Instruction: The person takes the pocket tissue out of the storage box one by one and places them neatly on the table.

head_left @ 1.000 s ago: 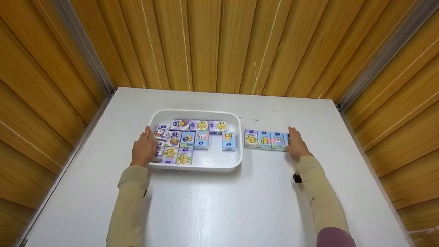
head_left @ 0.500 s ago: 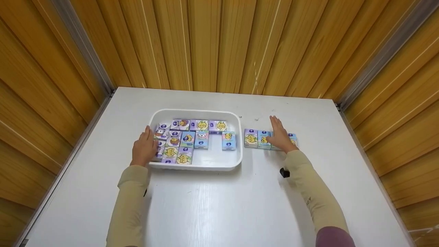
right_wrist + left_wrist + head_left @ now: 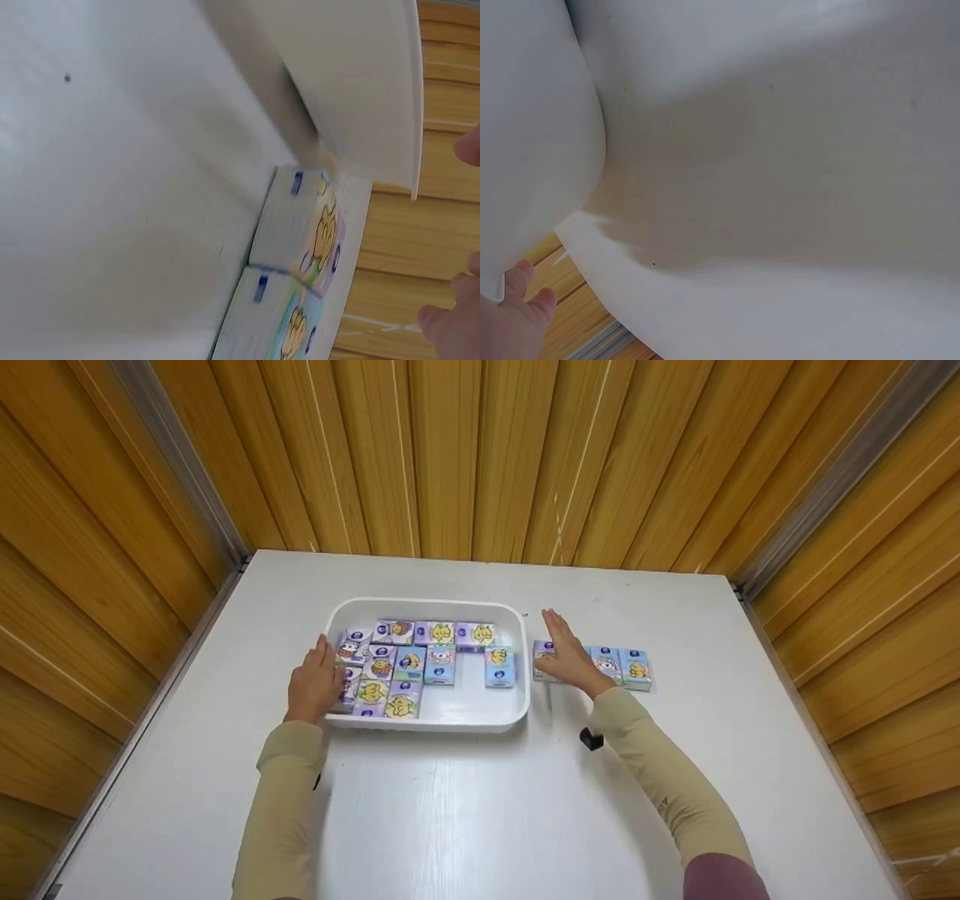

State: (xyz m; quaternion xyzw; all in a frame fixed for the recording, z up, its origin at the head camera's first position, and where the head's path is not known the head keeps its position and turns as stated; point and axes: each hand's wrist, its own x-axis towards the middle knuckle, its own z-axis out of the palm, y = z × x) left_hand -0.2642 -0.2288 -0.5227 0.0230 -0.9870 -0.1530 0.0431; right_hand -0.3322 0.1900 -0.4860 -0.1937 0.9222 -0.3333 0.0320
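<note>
Head view shows pastel cartoon-printed boxes, left hand and right hand both straight-fingered.

A booth-like work station
White bench closed in on three sides by wood-grain panels; grey strips line the corners.

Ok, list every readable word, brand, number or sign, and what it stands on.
No text is readable.
Packets in the white tray: oval logos, too small to read.
Row of packets beside the tray: oval logos, too small; blue side marks, too blurred.
Right sleeve: dark mark, too small.
</note>
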